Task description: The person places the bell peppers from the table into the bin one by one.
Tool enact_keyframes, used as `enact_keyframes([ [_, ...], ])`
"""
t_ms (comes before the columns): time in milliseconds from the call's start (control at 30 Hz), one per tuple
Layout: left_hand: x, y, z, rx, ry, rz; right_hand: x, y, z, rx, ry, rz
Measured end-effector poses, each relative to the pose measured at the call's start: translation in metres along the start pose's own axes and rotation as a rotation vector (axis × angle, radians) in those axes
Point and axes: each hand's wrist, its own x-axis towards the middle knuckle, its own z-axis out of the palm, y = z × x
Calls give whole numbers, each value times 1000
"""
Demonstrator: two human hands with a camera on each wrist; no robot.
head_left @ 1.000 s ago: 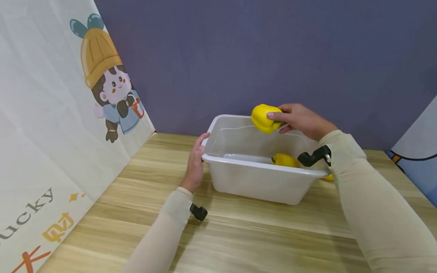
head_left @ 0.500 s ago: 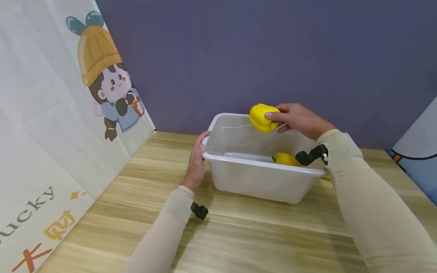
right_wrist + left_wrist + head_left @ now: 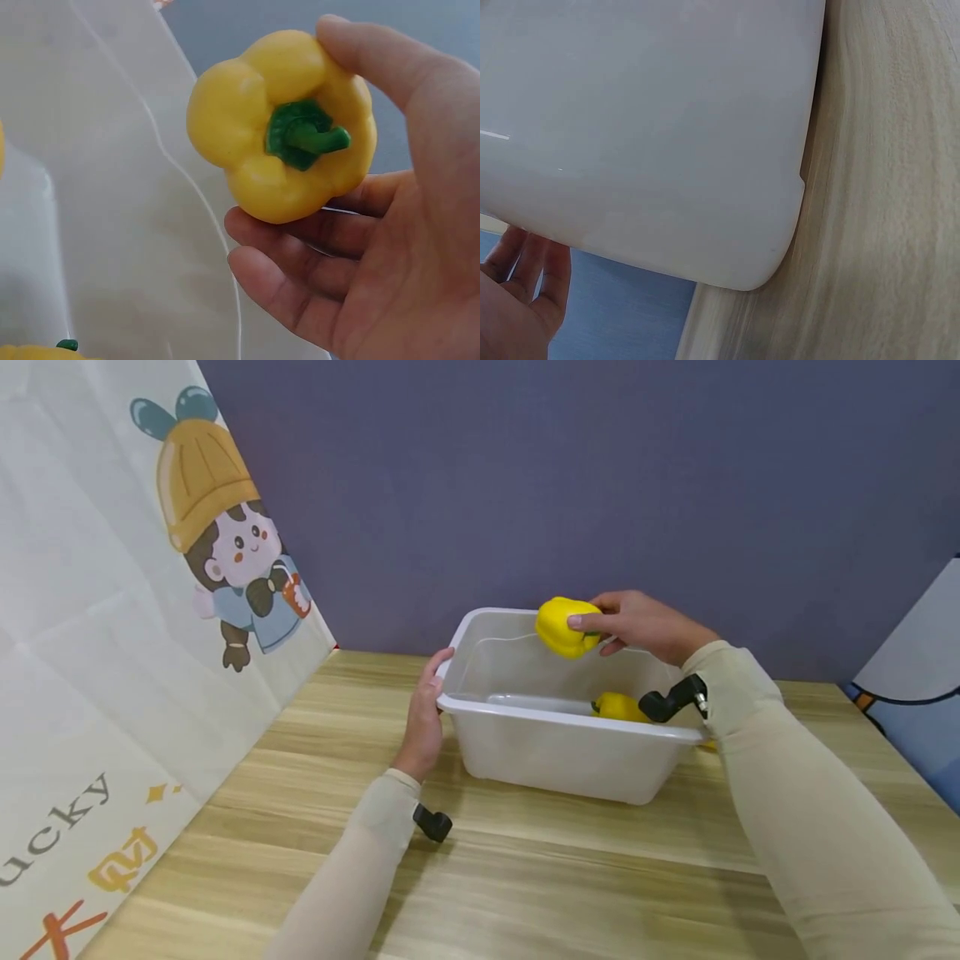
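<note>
My right hand [image 3: 645, 627] holds a yellow bell pepper [image 3: 567, 627] above the back part of a whitish plastic tub [image 3: 555, 760]. Seen from the right wrist, the pepper's green stem [image 3: 304, 135] points toward the palm, with the thumb on one side and fingers on the other. A second yellow bell pepper [image 3: 619, 706] lies inside the tub, partly hidden by its front wall. My left hand [image 3: 423, 722] grips the tub's left rim; in the left wrist view its fingers [image 3: 553, 277] reach the edge of the tub wall.
A sliver of something yellow [image 3: 708, 745] shows on the wooden table [image 3: 525, 868] behind the tub's right end. A dark wall [image 3: 562, 468] stands close behind the tub. A white printed sheet [image 3: 82, 585] borders the left side.
The held pepper has come slightly left and down over the tub, still in my right hand. My left hand stays on the rim. The whole head view has shifted a little.
</note>
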Motion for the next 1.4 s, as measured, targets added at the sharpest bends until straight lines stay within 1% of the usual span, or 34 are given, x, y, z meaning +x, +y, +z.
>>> enact_keyframes([
  [300, -2, 1, -3, 5, -17, 8, 0, 0, 7, -41, -16, 25],
  [667, -3, 0, -6, 13, -14, 7, -2, -1, 11, -43, -37, 7],
  [900, -2, 1, -6, 6, -19, 9, -1, -3, 11, -69, -28, 6],
  [1400, 6, -4, 5, 19, 4, 24, 9, 1, -3, -86, -47, -26],
])
